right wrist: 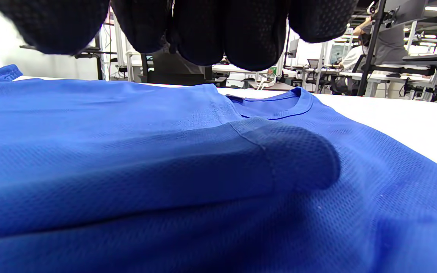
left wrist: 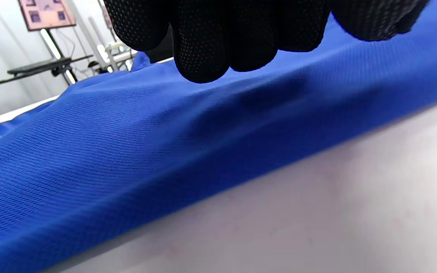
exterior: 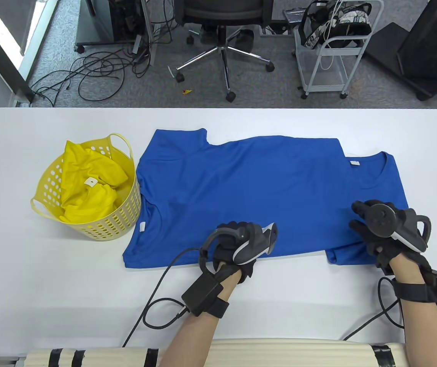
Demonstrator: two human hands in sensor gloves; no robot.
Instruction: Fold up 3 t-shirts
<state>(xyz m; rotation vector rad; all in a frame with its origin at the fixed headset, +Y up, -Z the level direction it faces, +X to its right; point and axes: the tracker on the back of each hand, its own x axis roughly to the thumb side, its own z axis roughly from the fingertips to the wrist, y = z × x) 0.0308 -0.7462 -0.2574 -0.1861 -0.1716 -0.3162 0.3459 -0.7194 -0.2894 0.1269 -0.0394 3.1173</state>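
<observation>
A blue t-shirt (exterior: 241, 191) is lying spread across the middle of the white bench (exterior: 50, 286), turned sideways so that its collar (exterior: 371, 168) is pointing away from the yellow basket (exterior: 88, 191) and its hem is sitting just beside that basket. A layer of the shirt is already lying folded over the body, its edge stopping short of the collar. The left hand (exterior: 237, 248) is resting on the shirt's near edge, about midway along it; from the left wrist view its fingers (left wrist: 203, 49) are hanging curled just over the cloth, but I cannot tell whether they are pinching the fabric or only touching it. The right hand (exterior: 387, 233) is sitting on the shirt at the end far from the basket, near the sleeve (exterior: 341, 258) that is poking out toward the bench's near edge; its fingers (right wrist: 241, 34) are bunched over the fabric, and whether they are clasping it is likewise hidden. The basket is standing on the bench touching or almost touching the shirt's hem, with yellow t-shirts (exterior: 88, 183) crumpled inside it. Beyond the bench, on the far side from the hands, an office chair (exterior: 222, 38) and a white cart (exterior: 329, 49) are standing on grey carpet, with cables (exterior: 96, 72) trailing behind the basket's side.
</observation>
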